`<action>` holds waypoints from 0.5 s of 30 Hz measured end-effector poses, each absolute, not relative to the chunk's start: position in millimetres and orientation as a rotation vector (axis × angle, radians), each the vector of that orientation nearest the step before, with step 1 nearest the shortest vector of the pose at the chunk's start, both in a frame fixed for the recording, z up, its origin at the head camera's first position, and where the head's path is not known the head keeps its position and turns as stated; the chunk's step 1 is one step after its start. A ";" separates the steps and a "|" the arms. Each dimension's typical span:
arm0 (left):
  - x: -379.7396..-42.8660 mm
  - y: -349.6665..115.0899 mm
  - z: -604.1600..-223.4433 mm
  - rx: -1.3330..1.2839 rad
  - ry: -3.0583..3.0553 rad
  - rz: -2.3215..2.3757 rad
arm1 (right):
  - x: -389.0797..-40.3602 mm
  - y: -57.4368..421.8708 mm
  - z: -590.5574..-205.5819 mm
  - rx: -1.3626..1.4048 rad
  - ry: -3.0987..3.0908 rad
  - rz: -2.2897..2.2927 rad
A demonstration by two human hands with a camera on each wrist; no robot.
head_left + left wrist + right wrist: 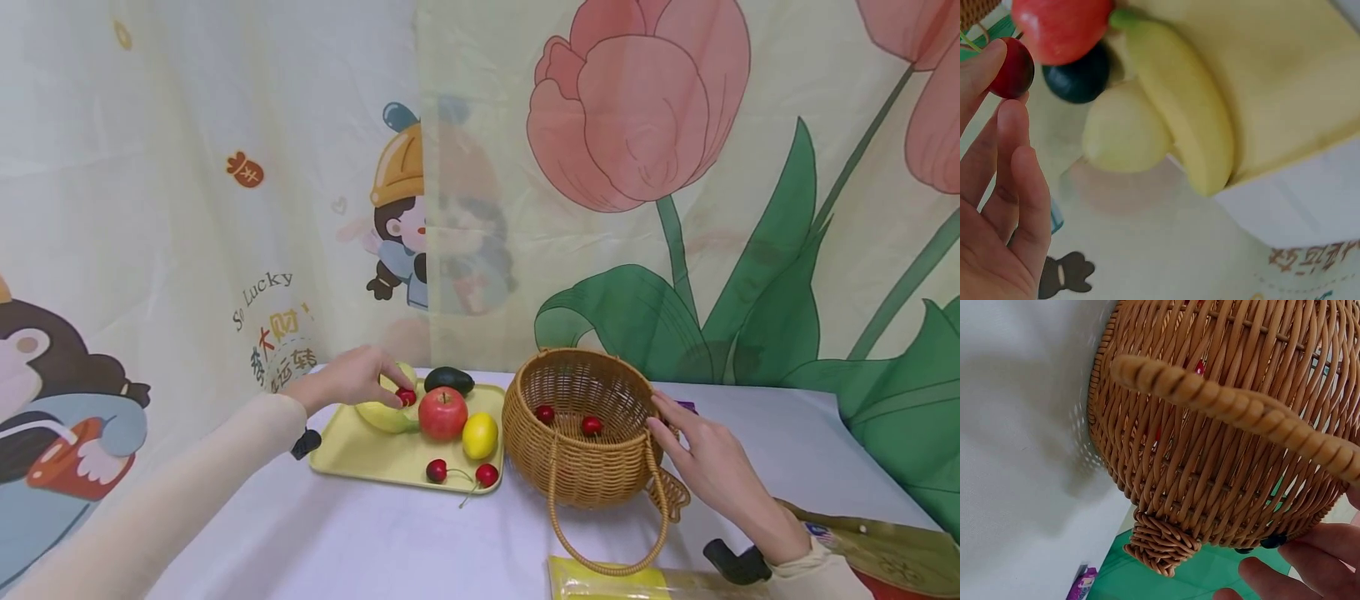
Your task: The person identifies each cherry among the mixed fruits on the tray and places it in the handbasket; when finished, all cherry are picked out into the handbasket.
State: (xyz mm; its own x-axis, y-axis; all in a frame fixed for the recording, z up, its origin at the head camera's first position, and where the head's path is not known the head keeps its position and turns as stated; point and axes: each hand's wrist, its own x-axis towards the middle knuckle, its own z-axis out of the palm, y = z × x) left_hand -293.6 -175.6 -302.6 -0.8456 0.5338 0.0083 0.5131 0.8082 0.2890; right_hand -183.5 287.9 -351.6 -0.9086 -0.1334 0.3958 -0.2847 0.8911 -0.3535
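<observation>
My left hand (358, 379) pinches a dark red cherry (1015, 70) between thumb and fingertips, over the yellow tray (352, 446). Below and around it lie a banana (1188, 106), a pale round fruit (1125, 131), a red apple (442, 414), a dark oval fruit (448, 381) and a lemon (480, 436). Two stemmed cherries (437, 471) are at the tray's front right corner. My right hand (708, 454) touches the right rim of a wicker basket (577, 471), its fingers fairly straight. Inside the basket two cherries (592, 426) show.
The basket's handle (555, 517) hangs down over its front. A yellow packet (607, 579) lies by the near edge, and a brownish-green bag (892, 546) at the right. Behind the basket is a small purple item (687, 407). A printed curtain (480, 208) closes off the back.
</observation>
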 end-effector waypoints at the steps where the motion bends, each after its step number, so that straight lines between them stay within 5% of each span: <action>1: -295.2 -174.0 -297.4 0.846 2.916 0.433 | -183.3 287.9 -351.8 0.307 -2.695 0.582; 15: -322.4 -109.9 -235.9 0.988 2.875 0.343 | -184.4 288.3 -353.4 0.316 -2.685 0.591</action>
